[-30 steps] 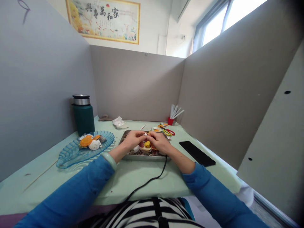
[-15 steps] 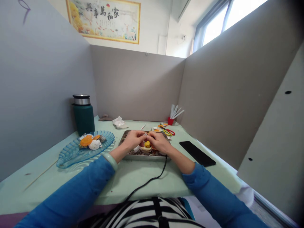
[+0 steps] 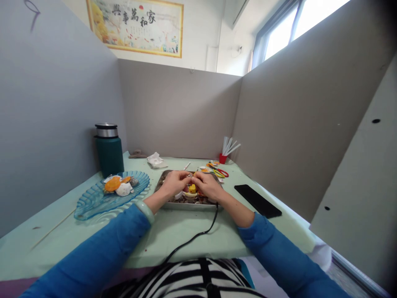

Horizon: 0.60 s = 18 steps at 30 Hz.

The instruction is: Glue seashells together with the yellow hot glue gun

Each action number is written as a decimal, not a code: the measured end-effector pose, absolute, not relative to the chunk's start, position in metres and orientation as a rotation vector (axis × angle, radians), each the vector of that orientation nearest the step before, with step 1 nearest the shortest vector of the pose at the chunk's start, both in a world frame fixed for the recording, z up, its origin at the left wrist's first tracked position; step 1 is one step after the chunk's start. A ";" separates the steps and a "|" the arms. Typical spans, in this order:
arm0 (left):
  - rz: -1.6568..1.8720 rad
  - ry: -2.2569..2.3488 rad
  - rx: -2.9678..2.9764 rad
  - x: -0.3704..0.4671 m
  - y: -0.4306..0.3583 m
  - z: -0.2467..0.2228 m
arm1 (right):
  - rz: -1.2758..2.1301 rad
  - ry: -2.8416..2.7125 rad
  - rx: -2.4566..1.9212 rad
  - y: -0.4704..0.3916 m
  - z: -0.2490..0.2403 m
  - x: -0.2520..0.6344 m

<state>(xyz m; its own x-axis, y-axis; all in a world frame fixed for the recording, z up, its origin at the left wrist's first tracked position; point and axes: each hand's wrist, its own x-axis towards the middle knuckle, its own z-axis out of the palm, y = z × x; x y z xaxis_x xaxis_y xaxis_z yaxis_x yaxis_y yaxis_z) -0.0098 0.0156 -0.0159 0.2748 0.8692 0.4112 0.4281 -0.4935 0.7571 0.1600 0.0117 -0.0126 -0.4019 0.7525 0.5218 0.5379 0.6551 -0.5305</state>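
Right, head view only: we've got our left hand [image 3: 174, 183] & right hand [image 3: 207, 184] meeting fingertip to fingertip over the metal tray [image 3: 189, 204], both curled round a tiny pale piece [image 3: 190, 177] pinched btwn them; too small to tell what it is. Tray holds dark pebbles plus a yellow bit [image 3: 192, 189]. A black cable [image 3: 198, 234] runs from under the right wrist toward our body. Left of the tray sits the blue glass dish [image 3: 93, 203] w/ shells [image 3: 119, 185], green flask [image 3: 108, 150] behind it. Black phone [image 3: 257, 200] lies to the right, scissors [image 3: 221, 171] & red cup [image 3: 222, 158] further back.
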 end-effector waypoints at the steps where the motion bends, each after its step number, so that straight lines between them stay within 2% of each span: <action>1: 1.135 1.154 2.047 -0.010 0.017 -0.017 | 0.351 -2.104 -1.000 0.012 -0.013 0.160; 18: 1.092 1.016 1.788 -0.006 0.008 -0.009 | 0.220 -1.999 -1.000 0.019 -0.018 0.163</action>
<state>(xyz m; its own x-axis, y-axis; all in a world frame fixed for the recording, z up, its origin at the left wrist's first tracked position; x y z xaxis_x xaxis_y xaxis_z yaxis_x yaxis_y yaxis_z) -0.0059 0.0084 -0.0085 0.3078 0.9060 0.2905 0.2248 -0.3659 0.9031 0.1630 0.0192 -0.0180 -0.3031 0.7204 0.6238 0.5674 0.6623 -0.4892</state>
